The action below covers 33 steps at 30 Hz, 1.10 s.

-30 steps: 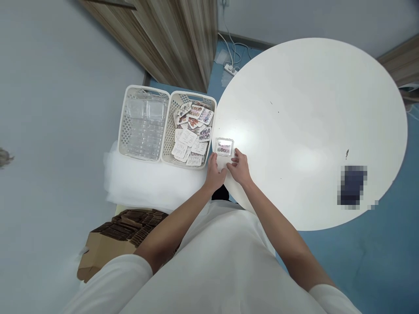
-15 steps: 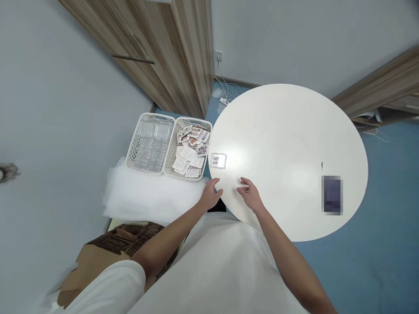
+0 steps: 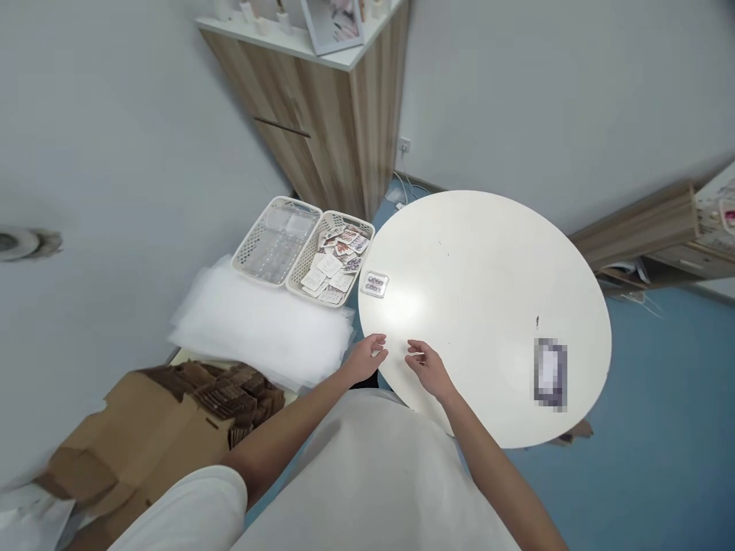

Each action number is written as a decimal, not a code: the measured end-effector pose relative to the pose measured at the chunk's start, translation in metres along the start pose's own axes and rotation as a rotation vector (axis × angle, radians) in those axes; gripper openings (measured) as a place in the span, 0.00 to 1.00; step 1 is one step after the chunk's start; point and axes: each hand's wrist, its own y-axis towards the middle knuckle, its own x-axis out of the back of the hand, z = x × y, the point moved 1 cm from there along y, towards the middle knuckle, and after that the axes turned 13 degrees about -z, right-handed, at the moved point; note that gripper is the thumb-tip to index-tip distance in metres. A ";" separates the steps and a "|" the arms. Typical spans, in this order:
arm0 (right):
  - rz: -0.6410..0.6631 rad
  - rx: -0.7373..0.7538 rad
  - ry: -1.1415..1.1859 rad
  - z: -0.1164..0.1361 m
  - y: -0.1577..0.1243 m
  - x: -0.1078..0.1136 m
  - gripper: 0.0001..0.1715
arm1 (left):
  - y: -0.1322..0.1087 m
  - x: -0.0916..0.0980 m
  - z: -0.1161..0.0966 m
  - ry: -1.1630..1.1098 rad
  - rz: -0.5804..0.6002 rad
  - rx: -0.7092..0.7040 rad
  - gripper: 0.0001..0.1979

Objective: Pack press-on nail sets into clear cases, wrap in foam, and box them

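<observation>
My left hand [image 3: 366, 357] hovers at the near edge of the round white table [image 3: 488, 275], its fingers loosely curled and holding nothing. My right hand [image 3: 426, 366] rests just to its right over the table edge, fingers apart and empty. A small clear plastic case with coloured pieces inside [image 3: 374, 285] lies on the table's left side, well beyond both hands.
Two white baskets stand left of the table: one with clear plastic cases [image 3: 276, 240], one with printed cards [image 3: 334, 260]. White foam sheets [image 3: 258, 325] lie under them. An open cardboard box of brown items [image 3: 172, 413] sits at lower left. A dark blurred object [image 3: 550, 373] lies on the table's right.
Both hands let go of the clear case and drew back to the table's near edge. The camera tilted up, so the cabinet and more of the room now show.
</observation>
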 end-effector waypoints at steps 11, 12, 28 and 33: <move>0.284 0.158 -0.143 -0.020 -0.006 -0.014 0.24 | -0.098 0.015 0.022 0.020 -0.285 0.130 0.21; 0.303 0.175 -0.148 -0.019 -0.008 -0.019 0.24 | -0.104 0.020 0.026 0.018 -0.311 0.146 0.21; 0.338 0.403 -0.256 0.018 -0.030 -0.138 0.26 | -0.142 0.122 0.089 -0.164 -0.625 0.091 0.19; 0.319 0.468 -0.421 0.021 -0.039 -0.161 0.25 | -0.123 0.133 0.085 -0.185 -0.572 0.067 0.21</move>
